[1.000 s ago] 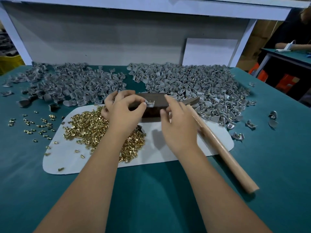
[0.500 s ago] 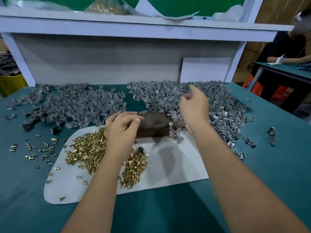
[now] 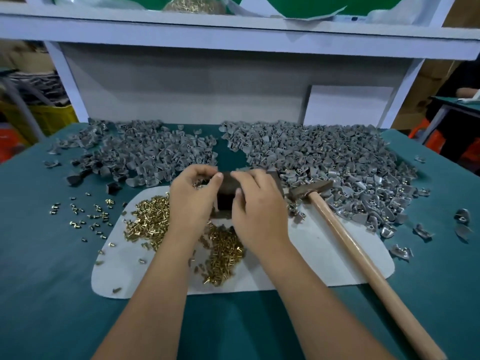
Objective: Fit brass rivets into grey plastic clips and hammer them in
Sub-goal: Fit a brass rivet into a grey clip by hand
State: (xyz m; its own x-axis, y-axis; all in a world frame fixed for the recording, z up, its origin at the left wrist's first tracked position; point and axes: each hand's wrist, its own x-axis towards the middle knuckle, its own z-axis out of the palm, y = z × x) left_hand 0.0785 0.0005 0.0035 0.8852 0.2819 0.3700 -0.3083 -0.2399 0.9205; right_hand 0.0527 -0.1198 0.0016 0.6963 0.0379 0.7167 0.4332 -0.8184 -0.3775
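Your left hand [image 3: 193, 201] and right hand [image 3: 257, 206] curl fingers over the block [image 3: 227, 194] (whatever they pinch is hidden); rivets [image 3: 150, 219] heaped beside; a tilted rivet could jam under the hammer [image 3: 337, 229].

Hands at the block, rivets to the left, hammer to the right.

On the table [image 3: 46, 294] lies a mat [image 3: 324, 258]; at its far middle stands a block [image 3: 226, 197], with the left hand [image 3: 192, 201] just left of it and the right hand [image 3: 259, 211] in front and to its right. A heap of rivets [image 3: 148, 224] lies on the mat's left part, more rivets [image 3: 223, 255] between the forearms, and stray rivets [image 3: 85, 211] on the table left of the mat. Behind the mat lie two heaps of clips, the left heap [image 3: 145, 157] and the right heap [image 3: 332, 157]. The hammer [image 3: 350, 245] lies right of the hands, its head by the right heap, its handle running over the mat toward the near right. A shelf [image 3: 233, 29] stands behind it all.
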